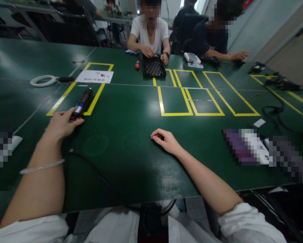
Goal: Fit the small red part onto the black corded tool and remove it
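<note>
One left hand (58,127): pinching tool (82,102), nine o'clock
Right hand (168,141): fingertips pressed together
Card (90,76): one o'clock from tool

The scene is dimly lit, with daylight-like brightness admitted at the far side, where a pale glow (189,4) is overexposed. Glare is spread across the glossy table (126,104) at the far left and in a streak near the middle. The far background is softened by blur; the near sleeves (250,219) are stretched by wide-angle distortion.
</note>
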Motion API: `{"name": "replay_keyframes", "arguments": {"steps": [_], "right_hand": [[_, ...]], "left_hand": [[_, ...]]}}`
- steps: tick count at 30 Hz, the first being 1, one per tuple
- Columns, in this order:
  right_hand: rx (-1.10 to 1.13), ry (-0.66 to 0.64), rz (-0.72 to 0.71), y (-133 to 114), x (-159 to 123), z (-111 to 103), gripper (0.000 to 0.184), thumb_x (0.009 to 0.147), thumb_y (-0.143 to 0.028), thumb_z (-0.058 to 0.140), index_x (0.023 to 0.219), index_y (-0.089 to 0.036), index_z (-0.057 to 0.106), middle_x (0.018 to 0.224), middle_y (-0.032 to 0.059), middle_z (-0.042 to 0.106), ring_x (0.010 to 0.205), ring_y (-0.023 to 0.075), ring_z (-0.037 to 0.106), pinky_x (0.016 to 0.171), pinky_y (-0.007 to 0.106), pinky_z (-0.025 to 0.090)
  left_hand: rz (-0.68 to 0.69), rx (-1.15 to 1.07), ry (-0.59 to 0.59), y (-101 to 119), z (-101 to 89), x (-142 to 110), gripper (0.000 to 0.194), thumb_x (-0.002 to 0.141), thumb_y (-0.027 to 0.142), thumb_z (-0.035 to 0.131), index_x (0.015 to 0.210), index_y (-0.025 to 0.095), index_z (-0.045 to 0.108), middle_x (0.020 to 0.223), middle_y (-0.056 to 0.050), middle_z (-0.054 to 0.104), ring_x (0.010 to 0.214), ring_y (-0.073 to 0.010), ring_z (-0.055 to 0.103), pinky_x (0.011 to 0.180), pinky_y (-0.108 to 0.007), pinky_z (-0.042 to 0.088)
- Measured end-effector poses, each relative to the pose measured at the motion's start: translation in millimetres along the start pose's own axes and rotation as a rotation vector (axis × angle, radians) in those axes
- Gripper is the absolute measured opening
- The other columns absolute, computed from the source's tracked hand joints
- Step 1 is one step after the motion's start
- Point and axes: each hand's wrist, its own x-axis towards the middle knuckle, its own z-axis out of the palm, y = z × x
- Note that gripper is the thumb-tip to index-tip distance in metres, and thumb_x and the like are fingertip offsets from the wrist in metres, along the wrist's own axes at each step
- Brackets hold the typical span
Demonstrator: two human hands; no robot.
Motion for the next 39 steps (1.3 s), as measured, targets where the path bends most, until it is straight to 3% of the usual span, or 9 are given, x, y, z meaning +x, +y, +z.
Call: {"name": "replay_keyframes", "arguments": {"steps": [3, 6, 13, 21, 27, 30, 33, 36, 39], "right_hand": [[-0.007, -0.011, 0.005, 0, -1, -1, 0.013, 0.089, -0.026, 0.058, 0.093, -0.018, 0.067, 0.084, 0.0018, 0.067, 0.071, 0.0122, 0.057, 0.068, 0.025, 0.043], [-0.014, -0.019, 0.0, -2, -1, -1, 0.013, 0.09, -0.026, 0.057, 0.093, -0.017, 0.067, 0.084, 0.0022, 0.068, 0.071, 0.0123, 0.057, 0.068, 0.025, 0.044], [-0.02, -0.022, 0.005, -2, -1, 0, 0.013, 0.09, -0.026, 0.057, 0.094, -0.017, 0.067, 0.084, 0.0022, 0.068, 0.07, 0.0118, 0.056, 0.067, 0.025, 0.043], [-0.003, -0.017, 0.002, 1, 0, 1, 0.013, 0.09, -0.027, 0.058, 0.093, -0.018, 0.067, 0.085, 0.0021, 0.069, 0.072, 0.0124, 0.058, 0.068, 0.025, 0.044], [-0.006, -0.025, 0.005, -1, 0, 0, 0.013, 0.09, -0.027, 0.058, 0.093, -0.018, 0.066, 0.085, 0.0022, 0.069, 0.07, 0.0121, 0.057, 0.068, 0.025, 0.044], [-0.008, -0.027, 0.007, -2, 0, 0, 0.013, 0.09, -0.026, 0.057, 0.093, -0.017, 0.067, 0.085, 0.0024, 0.069, 0.07, 0.0122, 0.056, 0.067, 0.025, 0.043], [-0.008, -0.03, 0.006, -2, 0, 0, 0.013, 0.09, -0.025, 0.057, 0.093, -0.018, 0.067, 0.085, 0.0021, 0.069, 0.07, 0.0121, 0.056, 0.068, 0.025, 0.043], [-0.008, -0.036, 0.008, -2, 0, 0, 0.013, 0.09, -0.025, 0.057, 0.094, -0.018, 0.067, 0.085, 0.0018, 0.068, 0.07, 0.0119, 0.056, 0.068, 0.025, 0.043], [-0.01, -0.035, 0.007, -1, 0, 0, 0.012, 0.09, -0.025, 0.057, 0.093, -0.018, 0.067, 0.084, 0.0014, 0.068, 0.069, 0.0115, 0.055, 0.067, 0.025, 0.043]], "left_hand": [[-0.119, 0.108, -0.037, 7, -8.0, -5, 0.082, 0.083, 0.065, 0.049, 0.153, 0.023, 0.036, 0.136, -0.016, 0.041, 0.113, -0.0327, 0.047, 0.098, -0.053, 0.042], [-0.131, 0.168, -0.007, 18, -13.3, -14, 0.08, 0.084, 0.067, 0.044, 0.152, 0.025, 0.036, 0.14, -0.015, 0.04, 0.115, -0.0351, 0.046, 0.096, -0.054, 0.043], [-0.017, 0.196, 0.228, 29, -5.1, -29, 0.062, 0.089, 0.057, 0.046, 0.136, 0.017, 0.05, 0.133, -0.015, 0.046, 0.115, -0.0333, 0.048, 0.095, -0.05, 0.042], [-0.031, 0.248, 0.2, 40, -8.2, -34, 0.045, 0.088, 0.051, 0.05, 0.114, 0.015, 0.059, 0.118, -0.011, 0.051, 0.103, -0.0268, 0.05, 0.085, -0.038, 0.043], [-0.141, 0.27, 0.158, 51, -8.9, -37, 0.056, 0.095, 0.05, 0.03, 0.118, 0.009, 0.059, 0.109, -0.013, 0.055, 0.092, -0.0266, 0.051, 0.078, -0.039, 0.043], [-0.109, 0.233, 0.259, 55, -7.5, -39, 0.056, 0.096, 0.048, 0.029, 0.122, 0.007, 0.056, 0.116, -0.015, 0.055, 0.1, -0.028, 0.052, 0.083, -0.04, 0.043], [0.031, 0.085, 0.382, 65, -4.0, -42, 0.049, 0.098, 0.043, 0.032, 0.127, 0.009, 0.053, 0.125, -0.014, 0.056, 0.109, -0.0264, 0.053, 0.093, -0.04, 0.042], [0.162, -0.249, 0.245, 92, 4.6, -48, 0.043, 0.098, 0.04, 0.037, 0.127, 0.012, 0.054, 0.113, -0.009, 0.064, 0.1, -0.0193, 0.06, 0.095, -0.035, 0.044], [0.263, -0.589, -0.078, 134, 16.7, -65, 0.045, 0.095, 0.042, 0.045, 0.125, 0.012, 0.058, 0.108, -0.009, 0.067, 0.092, -0.0172, 0.063, 0.083, -0.031, 0.049]]}}
